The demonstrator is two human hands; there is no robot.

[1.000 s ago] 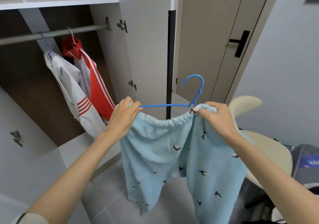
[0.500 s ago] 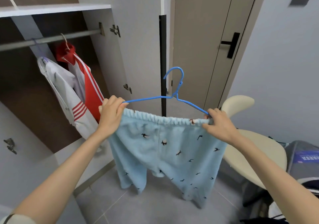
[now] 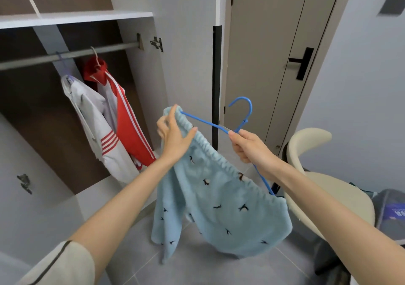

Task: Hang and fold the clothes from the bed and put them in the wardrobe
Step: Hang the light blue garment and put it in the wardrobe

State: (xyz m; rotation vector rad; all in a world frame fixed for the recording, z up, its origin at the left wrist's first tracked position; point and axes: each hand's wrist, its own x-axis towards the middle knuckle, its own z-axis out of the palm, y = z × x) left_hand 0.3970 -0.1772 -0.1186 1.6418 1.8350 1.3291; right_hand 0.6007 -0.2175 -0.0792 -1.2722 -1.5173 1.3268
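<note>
The pants (image 3: pixel 219 197) hang on the hanger (image 3: pixel 210 124) — it slants from my left hand (image 3: pixel 175 137) down past my right hand (image 3: pixel 247 146). Left pinches the waistband at its tip, right wraps the wire under the hook. The rail (image 3: pixel 72 54) is up-left — nearer my left.

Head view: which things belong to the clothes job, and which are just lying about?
Job: blue hanger, light-blue shorts, left hand, right hand, wardrobe rail, red jacket, white jacket.
Lying about: cream chair, room door.
</note>
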